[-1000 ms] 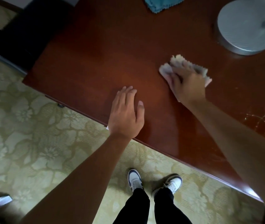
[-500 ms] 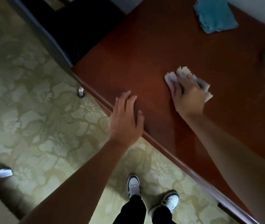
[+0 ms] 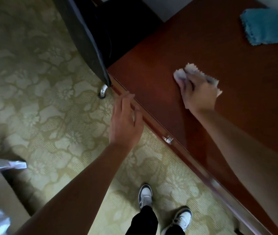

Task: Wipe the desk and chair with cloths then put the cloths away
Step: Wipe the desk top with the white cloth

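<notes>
While the right hand presses a pale cloth flat against the reddish-brown desk, its fingers are curled over the fabric, so that only a bunched lump at the fingertips and a zigzag edge on the far and right sides show from under it. That cloth lies near the left end of the desk top, a little in from the near edge. The left hand holds nothing; its fingers are straight and loosely spread, and it hangs just beside the near edge of the desk, over the floor, with the fingertips close to the rim, though I cannot tell whether they touch it. A second cloth, the blue cloth, lies folded flat at the far right of the desk, well apart from both hands. A small metal drawer handle sticks out from the front of the desk, between the two forearms. A dark chair stands at the left end of the desk, its edge close against the corner, with one shiny foot on the patterned carpet. Down at the near side, two white and dark shoes stand on the carpet beside the desk front. At the near left, a brown box with something white on it is partly in view.
</notes>
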